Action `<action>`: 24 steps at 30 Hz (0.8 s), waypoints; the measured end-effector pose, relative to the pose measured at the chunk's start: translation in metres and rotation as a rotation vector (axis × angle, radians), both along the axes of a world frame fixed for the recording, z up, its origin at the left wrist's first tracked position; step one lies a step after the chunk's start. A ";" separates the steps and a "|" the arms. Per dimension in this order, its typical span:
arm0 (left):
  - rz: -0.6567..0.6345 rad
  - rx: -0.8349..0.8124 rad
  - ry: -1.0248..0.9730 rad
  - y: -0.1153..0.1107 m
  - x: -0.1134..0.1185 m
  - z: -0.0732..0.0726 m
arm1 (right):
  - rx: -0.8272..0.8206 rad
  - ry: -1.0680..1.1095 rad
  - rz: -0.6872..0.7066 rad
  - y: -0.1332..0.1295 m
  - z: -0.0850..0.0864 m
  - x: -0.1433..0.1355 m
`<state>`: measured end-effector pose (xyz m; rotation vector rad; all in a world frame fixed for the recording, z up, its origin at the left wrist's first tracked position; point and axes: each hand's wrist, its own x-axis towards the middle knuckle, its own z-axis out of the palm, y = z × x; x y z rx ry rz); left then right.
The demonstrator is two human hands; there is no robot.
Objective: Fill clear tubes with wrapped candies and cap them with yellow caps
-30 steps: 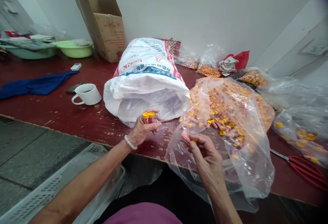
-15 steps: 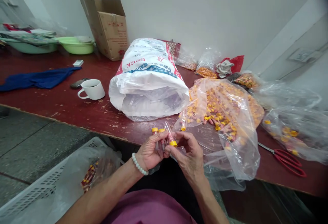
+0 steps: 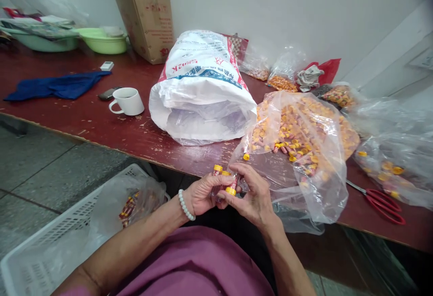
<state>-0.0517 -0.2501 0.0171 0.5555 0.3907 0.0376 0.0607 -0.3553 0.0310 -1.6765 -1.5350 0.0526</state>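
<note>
My left hand (image 3: 204, 192), with a pale bead bracelet on its wrist, is closed around several small clear tubes with yellow caps and red-patterned contents. One capped tube (image 3: 217, 170) sticks up above my left thumb. Between the two hands is another tube (image 3: 231, 190), its yellow cap facing down and towards me. My right hand (image 3: 253, 196) pinches this tube with thumb and fingers, which cover part of it. Just beyond my hands a clear plastic bag (image 3: 324, 196) lies over a heap of similar yellow-capped tubes (image 3: 297, 151).
An open-mouthed white printed sack (image 3: 206, 90) lies on the red table (image 3: 101, 124). To its left are a white mug (image 3: 131, 103) and a blue cloth (image 3: 57, 86). Red-handled scissors (image 3: 384, 205) lie at right. Below left stands a white basket (image 3: 67, 224) holding bagged tubes.
The view has tipped down, so the table things sit higher. The tube between my hands shows less of its length, and my right fingers have closed further over it.
</note>
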 end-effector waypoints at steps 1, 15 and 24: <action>0.011 -0.007 0.008 0.001 -0.001 0.001 | -0.019 0.020 0.000 0.001 -0.001 -0.001; 0.044 -0.062 -0.026 0.004 -0.024 -0.006 | -0.090 0.097 -0.006 0.015 -0.011 -0.019; 0.025 -0.315 -0.050 0.003 -0.026 -0.020 | -0.179 0.230 0.037 0.020 -0.014 -0.021</action>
